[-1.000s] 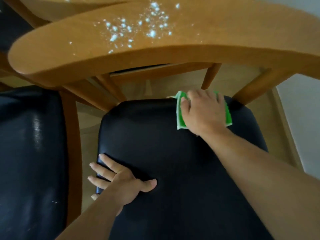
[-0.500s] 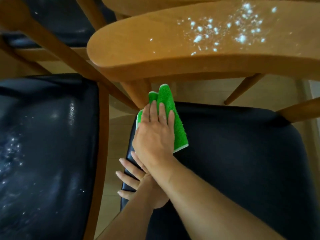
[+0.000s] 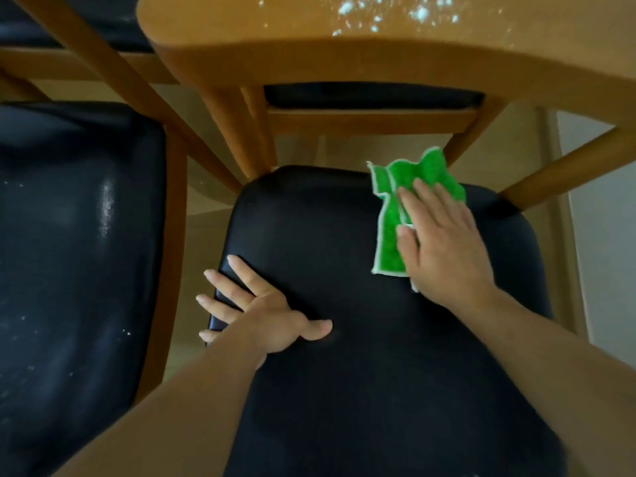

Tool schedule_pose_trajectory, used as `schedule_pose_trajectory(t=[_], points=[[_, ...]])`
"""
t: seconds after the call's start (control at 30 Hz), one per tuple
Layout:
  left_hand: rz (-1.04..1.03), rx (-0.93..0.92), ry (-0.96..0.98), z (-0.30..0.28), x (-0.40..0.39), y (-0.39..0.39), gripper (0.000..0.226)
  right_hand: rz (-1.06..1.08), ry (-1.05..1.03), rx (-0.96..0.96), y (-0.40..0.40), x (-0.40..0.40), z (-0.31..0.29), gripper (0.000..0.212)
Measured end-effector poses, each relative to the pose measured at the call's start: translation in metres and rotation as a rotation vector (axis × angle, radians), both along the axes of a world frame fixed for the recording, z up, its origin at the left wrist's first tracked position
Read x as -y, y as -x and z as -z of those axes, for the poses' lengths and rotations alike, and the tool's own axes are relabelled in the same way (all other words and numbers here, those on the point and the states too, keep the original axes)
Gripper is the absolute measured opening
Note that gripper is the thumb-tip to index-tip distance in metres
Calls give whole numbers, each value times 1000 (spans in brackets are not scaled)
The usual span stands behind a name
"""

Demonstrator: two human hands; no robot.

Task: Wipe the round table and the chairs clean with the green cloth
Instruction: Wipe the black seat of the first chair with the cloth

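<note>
The green cloth [image 3: 390, 232] lies flat on the far right part of a black padded chair seat [image 3: 344, 390]. My right hand [image 3: 444, 242] presses down on the cloth with fingers spread over it. My left hand [image 3: 265, 311] rests flat and open on the seat's left edge, fingers hanging over the side. Above the seat curves the chair's wooden backrest [image 3: 309, 39], with white specks scattered on its top at the right.
A second black chair seat [image 3: 69, 235] with faint white specks stands at the left, framed by a wooden rail [image 3: 172, 235]. Wooden legs and rails cross behind the seats. Pale floor [image 3: 203, 208] shows between the chairs, and a white wall [image 3: 602, 235] is at the right.
My right hand has swept the cloth from the seat's far left corner across to the far right. My left hand stayed on the seat's left edge.
</note>
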State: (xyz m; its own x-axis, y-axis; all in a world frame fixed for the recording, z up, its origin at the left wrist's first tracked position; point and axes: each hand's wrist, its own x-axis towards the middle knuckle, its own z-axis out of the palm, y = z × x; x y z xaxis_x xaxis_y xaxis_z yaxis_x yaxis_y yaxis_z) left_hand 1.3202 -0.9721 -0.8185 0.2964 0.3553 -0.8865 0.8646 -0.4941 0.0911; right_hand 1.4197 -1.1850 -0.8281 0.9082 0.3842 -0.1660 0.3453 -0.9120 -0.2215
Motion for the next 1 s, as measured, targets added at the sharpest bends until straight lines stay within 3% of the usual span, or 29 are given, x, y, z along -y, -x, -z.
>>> schedule_pose_trajectory(t=[0.23,0.33,0.47,0.6,0.73,0.9,1.0], points=[[-29,138,-45,0,-1,10,165,411,73,-45,77,71,-4,54],[-53,234,-58,4,2,17,164,468,81,-84,100,79,-4,56],[-127,407,-73,9,-6,24,144,468,87,-129,111,86,-6,58],[-246,647,129,3,-28,44,115,489,93,-210,115,85,-3,62],[-1,715,-82,-17,15,86,85,655,154,-308,139,70,-4,67],[181,812,78,-55,86,107,57,637,287,-463,190,45,-8,73],[265,805,124,-56,99,114,57,561,265,-377,197,50,-10,77]])
